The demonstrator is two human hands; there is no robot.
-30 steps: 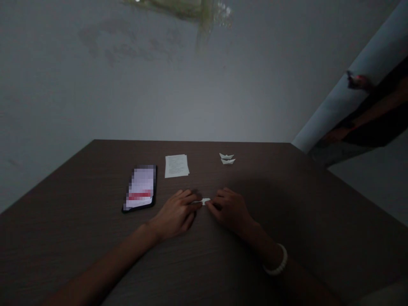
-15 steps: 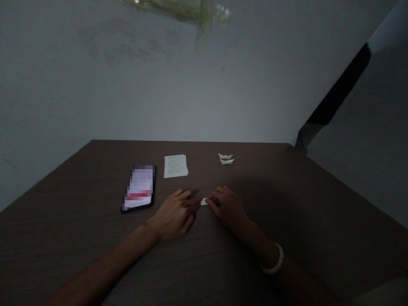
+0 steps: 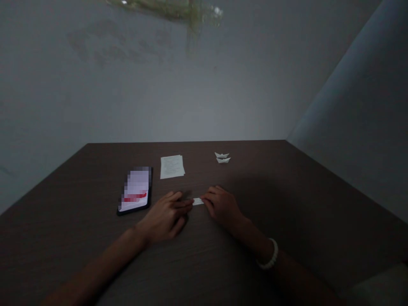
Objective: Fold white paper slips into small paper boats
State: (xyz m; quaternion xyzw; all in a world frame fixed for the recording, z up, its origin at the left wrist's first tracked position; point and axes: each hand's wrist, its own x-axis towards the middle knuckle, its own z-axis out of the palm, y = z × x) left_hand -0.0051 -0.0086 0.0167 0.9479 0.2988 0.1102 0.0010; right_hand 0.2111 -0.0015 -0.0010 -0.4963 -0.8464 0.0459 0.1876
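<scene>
Head view: left hand (image 3: 163,216), thumb spread, presses the paper strip (image 3: 198,201); right hand (image 3: 223,207) pinches its other end!

Small white printed paper strip (image 3: 198,201), flat on the brown table (image 3: 204,263)

1. Right hand (image 3: 225,206): bare.
2. Right forearm (image 3: 253,239): one pale bracelet (image 3: 276,253) worn at the wrist; looped form, knobbly outer edge resembling beads; material indeterminate in dim light.
3. Left hand (image 3: 163,217) and left forearm (image 3: 111,259): bare where visible.
</scene>
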